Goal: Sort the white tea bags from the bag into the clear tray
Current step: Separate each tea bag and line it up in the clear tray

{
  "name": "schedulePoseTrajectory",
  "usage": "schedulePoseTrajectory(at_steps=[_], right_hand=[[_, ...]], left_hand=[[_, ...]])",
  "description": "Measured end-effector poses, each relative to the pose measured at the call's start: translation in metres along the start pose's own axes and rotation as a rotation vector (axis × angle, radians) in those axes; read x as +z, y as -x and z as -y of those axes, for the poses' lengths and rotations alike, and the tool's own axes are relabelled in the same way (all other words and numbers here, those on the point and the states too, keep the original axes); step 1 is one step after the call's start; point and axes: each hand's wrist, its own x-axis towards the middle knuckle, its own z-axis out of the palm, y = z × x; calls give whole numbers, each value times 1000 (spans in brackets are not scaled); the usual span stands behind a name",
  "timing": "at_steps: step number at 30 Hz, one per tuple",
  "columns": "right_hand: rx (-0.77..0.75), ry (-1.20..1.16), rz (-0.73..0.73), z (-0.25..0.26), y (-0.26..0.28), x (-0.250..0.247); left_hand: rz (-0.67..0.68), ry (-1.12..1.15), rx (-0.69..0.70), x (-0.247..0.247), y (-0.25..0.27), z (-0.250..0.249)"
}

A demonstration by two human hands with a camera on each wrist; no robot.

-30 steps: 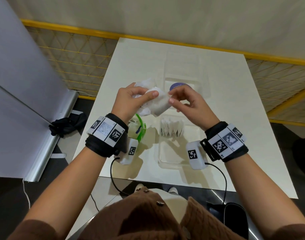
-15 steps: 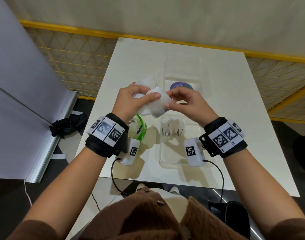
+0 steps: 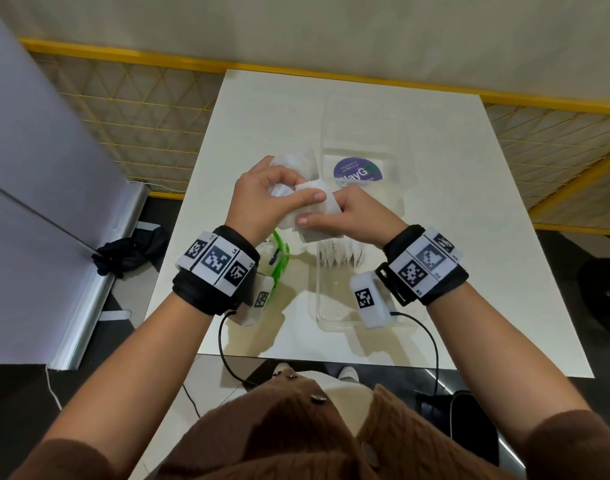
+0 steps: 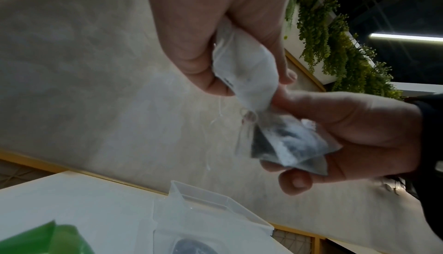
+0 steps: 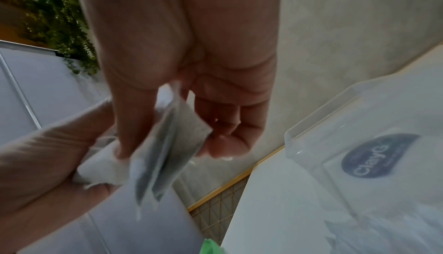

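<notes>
The head view is evenly lit and sharp, with soft shadows cast toward the near edge of the tabletop (image 3: pixel 435 202) and barrel distortion at the frame edges. Both wrist views are dimmer, noisy and motion-blurred. A ceiling light strip (image 4: pixel 405 37) glares in the left wrist view.

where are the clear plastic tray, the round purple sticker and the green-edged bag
clear plastic tray (image 3: pixel 327 320), head view, near rim
round purple sticker (image 3: pixel 357 170), head view, its middle
green-edged bag (image 3: pixel 283 252), head view, green rim

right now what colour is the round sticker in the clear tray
Dark purple-blue with white lettering; the round sticker shows best in the right wrist view, inside the clear tray.
</notes>
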Motion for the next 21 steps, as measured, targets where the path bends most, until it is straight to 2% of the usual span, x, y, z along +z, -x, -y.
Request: schedulePoseTrajectory(at_steps=[7,15,19,21], right_hand=[[61,10,30,-7,0,1],[-49,-49,-37,-1,7,-13],[-58,-193,-80,-1,9,-20],[-80,-270,-121,0,10,-23]], left_hand=[[-37,5,0,-1,-1,4],[21,-1,-51,0,-3,5],[-19,95,-94,-1,0,6],[10,89,-132,-1,2,9]])
